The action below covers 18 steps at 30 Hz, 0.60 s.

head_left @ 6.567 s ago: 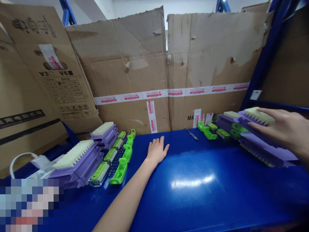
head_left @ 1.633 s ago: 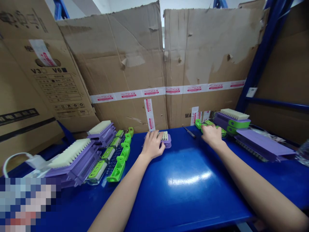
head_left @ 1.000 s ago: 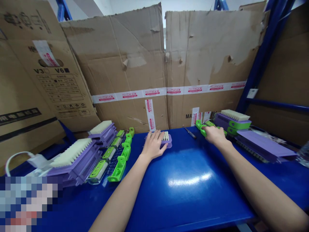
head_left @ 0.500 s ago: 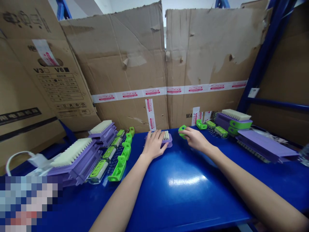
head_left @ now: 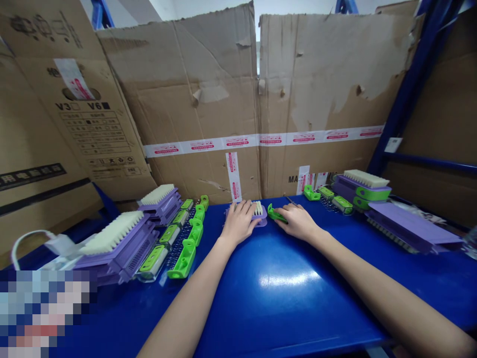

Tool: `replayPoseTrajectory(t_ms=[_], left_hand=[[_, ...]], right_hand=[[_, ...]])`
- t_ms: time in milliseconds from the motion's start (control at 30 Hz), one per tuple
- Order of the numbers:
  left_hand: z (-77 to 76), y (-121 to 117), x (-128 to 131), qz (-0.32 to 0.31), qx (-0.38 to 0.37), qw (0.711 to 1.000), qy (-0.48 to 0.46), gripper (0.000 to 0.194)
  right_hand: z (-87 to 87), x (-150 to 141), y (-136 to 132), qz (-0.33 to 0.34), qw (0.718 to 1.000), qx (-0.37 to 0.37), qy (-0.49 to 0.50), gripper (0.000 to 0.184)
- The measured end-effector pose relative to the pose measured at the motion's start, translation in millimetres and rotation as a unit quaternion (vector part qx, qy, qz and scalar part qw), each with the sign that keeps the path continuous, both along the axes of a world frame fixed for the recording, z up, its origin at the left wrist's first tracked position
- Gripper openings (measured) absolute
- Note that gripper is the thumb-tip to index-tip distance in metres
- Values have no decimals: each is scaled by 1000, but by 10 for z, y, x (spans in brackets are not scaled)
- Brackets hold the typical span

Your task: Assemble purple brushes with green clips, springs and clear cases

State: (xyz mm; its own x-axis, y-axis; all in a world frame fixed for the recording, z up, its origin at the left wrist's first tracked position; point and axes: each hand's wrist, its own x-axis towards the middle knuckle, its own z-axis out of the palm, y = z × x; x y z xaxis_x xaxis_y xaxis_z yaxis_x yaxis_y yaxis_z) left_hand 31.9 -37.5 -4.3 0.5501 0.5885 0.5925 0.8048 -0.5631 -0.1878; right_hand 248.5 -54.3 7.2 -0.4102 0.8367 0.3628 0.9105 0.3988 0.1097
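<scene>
Left hand (head_left: 239, 222): fingers clasp purple brush (head_left: 263, 214) near counter (head_left: 238, 293) back edge; right hand (head_left: 297, 222): fingers pinch green bracket (head_left: 275, 214) beside it.

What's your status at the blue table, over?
Left hand laid on bristled purple piece. Right hand holding green part beside it. Thin tool lying behind right hand, partly hidden.

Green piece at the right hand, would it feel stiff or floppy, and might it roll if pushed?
The green piece is probably stiff: its upturned end shows no sag at the right hand. It looks light, since its walls appear thin. It would likely slide rather than roll on the glossy blue table, given its angular shape.
</scene>
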Motion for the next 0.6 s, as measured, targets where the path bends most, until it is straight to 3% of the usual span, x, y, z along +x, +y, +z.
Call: replayPoseTrajectory(t_ms=[167, 267, 333, 433, 500, 600], left_hand=[[4, -8, 9, -2, 3, 1000, 4, 45], [8, -16, 14, -2, 2, 1000, 3, 44], [7, -17, 15, -3, 4, 1000, 2, 44], [5, -14, 14, -6, 6, 1000, 0, 44], [4, -13, 14, -6, 5, 1000, 1, 44], [3, -13, 15, -3, 3, 1000, 3, 44]], right_hand=[[-41, -51, 6, -8, 1000, -19, -7, 34], [-43, -73, 16, 7, 996, -23, 84, 37], [-37, -76, 36, 19, 979, -28, 202, 38], [-33, -54, 86, 25, 929, -52, 366, 33], [-38, -28, 118, 2, 907, -75, 415, 36], [-52, 5, 135, -32, 909, -94, 404, 50]])
